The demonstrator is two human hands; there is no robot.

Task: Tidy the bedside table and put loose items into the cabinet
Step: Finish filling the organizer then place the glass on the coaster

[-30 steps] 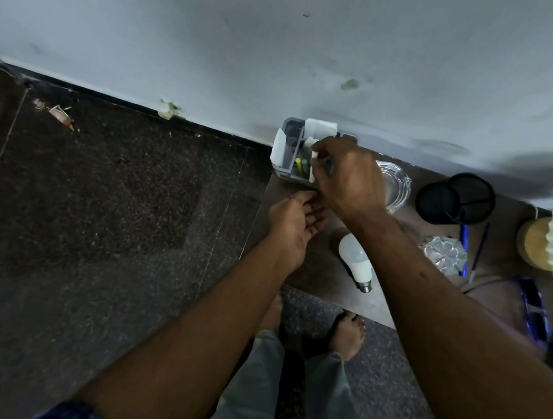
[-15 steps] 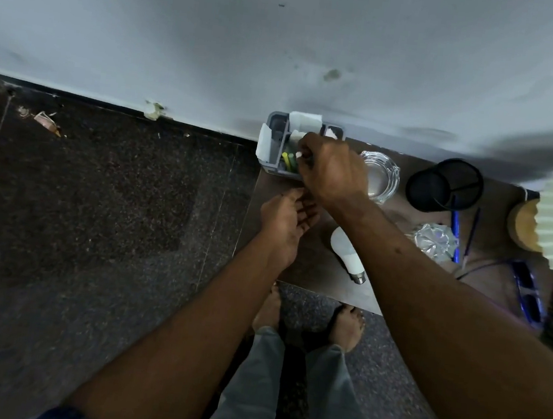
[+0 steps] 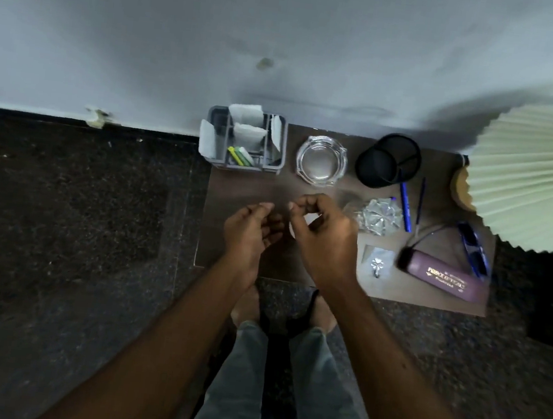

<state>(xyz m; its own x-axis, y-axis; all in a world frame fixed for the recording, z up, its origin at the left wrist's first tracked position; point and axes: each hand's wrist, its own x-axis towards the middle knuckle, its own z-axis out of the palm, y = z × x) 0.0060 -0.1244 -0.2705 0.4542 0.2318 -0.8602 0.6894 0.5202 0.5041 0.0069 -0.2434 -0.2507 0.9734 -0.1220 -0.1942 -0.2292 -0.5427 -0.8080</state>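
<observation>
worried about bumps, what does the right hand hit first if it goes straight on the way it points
The right hand would probably meet the grey organiser first; height is unclear.

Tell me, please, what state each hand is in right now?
Left hand: open, empty.
Right hand: curled; whether its grip holds anything cannot be told.

A brown desk (image 3: 246, 188) stands against the wall; at its back left corner sits a grey organizer (image 3: 275, 166), beside it a glass ashtray (image 3: 319, 179), then a black mesh cup (image 3: 389, 162); in front of the cup lie a blue pen (image 3: 405, 207), a thin dark pen (image 3: 420, 201) and a crinkled shiny piece (image 3: 379, 214); nearer the front edge lie a card with a metal hook (image 3: 377, 262), a purple case (image 3: 443, 276) and blue sunglasses (image 3: 474, 247); a lamp base (image 3: 460, 185) stands at the back right.
</observation>
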